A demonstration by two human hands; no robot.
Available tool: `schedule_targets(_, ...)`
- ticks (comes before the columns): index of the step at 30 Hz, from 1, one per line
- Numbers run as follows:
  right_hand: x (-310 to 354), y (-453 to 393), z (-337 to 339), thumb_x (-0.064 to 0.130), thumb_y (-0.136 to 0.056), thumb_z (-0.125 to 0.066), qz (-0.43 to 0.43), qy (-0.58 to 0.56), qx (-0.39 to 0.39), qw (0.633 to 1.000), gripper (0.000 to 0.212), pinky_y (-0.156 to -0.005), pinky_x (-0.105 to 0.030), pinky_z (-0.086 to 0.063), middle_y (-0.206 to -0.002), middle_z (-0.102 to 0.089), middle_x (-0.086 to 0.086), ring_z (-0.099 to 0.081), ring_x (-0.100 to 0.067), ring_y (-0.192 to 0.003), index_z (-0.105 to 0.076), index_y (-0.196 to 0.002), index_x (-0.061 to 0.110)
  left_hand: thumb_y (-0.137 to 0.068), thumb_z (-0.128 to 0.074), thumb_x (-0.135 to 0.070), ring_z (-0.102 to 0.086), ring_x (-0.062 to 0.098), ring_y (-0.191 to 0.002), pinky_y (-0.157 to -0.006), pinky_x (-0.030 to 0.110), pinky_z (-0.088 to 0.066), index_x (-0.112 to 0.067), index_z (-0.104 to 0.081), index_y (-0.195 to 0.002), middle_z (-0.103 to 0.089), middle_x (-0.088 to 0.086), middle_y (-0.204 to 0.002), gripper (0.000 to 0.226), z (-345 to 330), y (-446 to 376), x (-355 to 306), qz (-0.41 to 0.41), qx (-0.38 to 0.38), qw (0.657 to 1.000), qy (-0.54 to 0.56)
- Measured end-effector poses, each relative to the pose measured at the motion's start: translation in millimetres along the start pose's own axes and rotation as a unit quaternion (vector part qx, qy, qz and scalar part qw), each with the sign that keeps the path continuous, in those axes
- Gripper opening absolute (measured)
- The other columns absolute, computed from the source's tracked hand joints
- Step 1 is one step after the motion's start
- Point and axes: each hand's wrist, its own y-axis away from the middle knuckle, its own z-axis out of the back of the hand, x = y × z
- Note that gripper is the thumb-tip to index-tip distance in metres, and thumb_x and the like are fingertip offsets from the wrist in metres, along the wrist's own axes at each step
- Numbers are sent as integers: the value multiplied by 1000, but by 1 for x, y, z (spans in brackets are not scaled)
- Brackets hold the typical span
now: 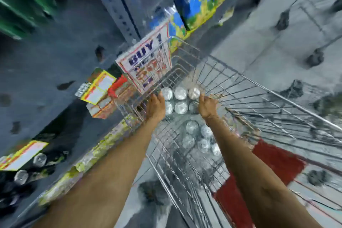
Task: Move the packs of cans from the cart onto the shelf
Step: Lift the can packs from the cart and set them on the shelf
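Head view: both bare arms are reaching down into a wire shopping cart (231,87), which is standing just beside a grey metal shelf (61,57) on its left side. Inside the cart, at its far end, a six-pack of cans (180,100) is sitting with the silver tops facing up — two rows of three. The left hand (155,106) is pressing against the left side of this pack, and the right hand (207,104) is lying against its right side, so the pack is sitting between the two palms. The fingers of both hands are curling down over the pack's edges, but the blur is too strong to tell whether they are gripping it firmly or only touching it.

Nearer to the person in the cart, a second pack of cans (200,138) is lying on the wire floor, apart from both hands. Against the cart's far left corner a white sign (148,63) reading "BUY 1" is hanging from the shelf edge. Beyond the cart, blue and yellow bags (205,0) are stacked on the shelf. Below the cart's near end a red panel (273,161) is showing — blurred.
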Motion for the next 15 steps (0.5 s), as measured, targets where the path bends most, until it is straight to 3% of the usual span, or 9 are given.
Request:
schedule_targets(2,-4,-10,-4,26,-102,-28,-34,-32,2,999,36,-106,-37,-24,-129,-53,-32,-44,-41,-126,-59,-94,9,-102,-20,-41,-55,44,-114,-94,49,-44,6,-49,-128,-55,32,-128,61,-3,0,-11,26,7,1000,8)
schedule_targets(4,-12,-16,-16,31,-101,-31,-48,-67,-16,996,47,-95,-43,-39,-114,-61,-32,-54,-42,-113,-62,-100,-5,-103,-19,-35,-54,41,-117,-92,43,-44,7,-51,-128,-54,30,-131,58,-11,0,-12,63,23,998,11)
schedule_targets(6,-16,-20,-28,56,-92,-32,-34,-104,-63,992,62,-69,-40,-43,-77,-59,-21,-61,-32,-79,-59,-72,4,-104,-21,-30,-55,41,-115,-79,42,-38,11,-56,-121,-56,33,-127,56,-16,2,-14,59,1,998,2)
schedule_targets(8,-28,-30,-37,67,-82,-38,-23,-134,-96,986,56,-57,-36,-35,-62,-44,-9,-45,-18,-60,-41,-55,18,-104,-24,-28,-57,40,-109,-70,36,-30,14,-58,-112,-58,35,-120,55,-23,-4,-11,56,-17,998,17)
schedule_targets(10,-29,-31,-40,53,-87,-48,-38,-155,-105,982,45,-56,-40,-38,-64,-42,-6,-41,-17,-62,-35,-57,23,-103,-28,-30,-58,39,-107,-73,39,-38,15,-57,-112,-59,34,-119,54,-25,-7,-12,54,-37,997,36)
schedule_targets(12,-26,-27,-39,56,-85,-51,-48,-186,-116,975,45,-53,-41,-45,-70,-45,-9,-44,-18,-62,-37,-64,20,-101,-34,-34,-58,40,-107,-76,40,-42,17,-56,-113,-59,34,-120,57,-28,-10,-13,70,-54,994,56)
schedule_targets(14,-25,-29,-42,63,-83,-50,-60,-211,-108,970,51,-47,-31,-46,-75,-47,-11,-46,-19,-58,-40,-69,15,-99,-38,-39,-60,38,-99,-63,35,-37,16,-58,-105,-59,32,-117,59,-28,-8,-16,72,-59,993,66)
schedule_targets(15,-26,-30,-44,61,-85,-49,-70,-206,-103,971,50,-51,-32,-50,-81,-49,-11,-50,-22,-62,-40,-69,15,-98,-39,-40,-59,36,-93,-57,31,-35,13,-58,-98,-58,31,-116,57,-28,-6,-17,68,-64,993,77)
